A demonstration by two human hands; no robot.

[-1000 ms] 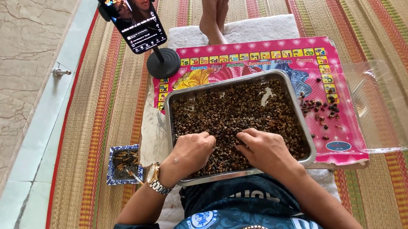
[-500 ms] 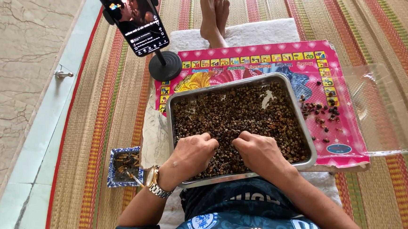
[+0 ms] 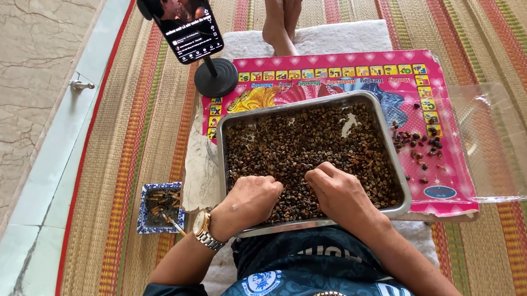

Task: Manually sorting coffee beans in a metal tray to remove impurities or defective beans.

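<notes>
A steel tray (image 3: pixel 405 188) rests on my lap and holds a thick layer of small dark brown seeds (image 3: pixel 300 138). My left hand (image 3: pixel 251 199), with a wristwatch on its wrist, lies as a loose fist on the seeds near the tray's front edge. My right hand (image 3: pixel 340 195) sits beside it with bent fingers, its fingertips pressed into the seeds. Whether either hand holds seeds is hidden. The two hands are a few centimetres apart.
Under the tray lies a pink printed board (image 3: pixel 342 64) with a small pile of darker seeds (image 3: pixel 419 145) on its right side. A phone (image 3: pixel 183 15) stands on a black round stand (image 3: pixel 216 78). A small blue-white dish (image 3: pixel 159 205) sits left. Clear plastic sheet (image 3: pixel 495 144) lies right.
Both hands stay in the same part of the tray. My right fingertips shifted a little over the seeds. The view moved slightly.
</notes>
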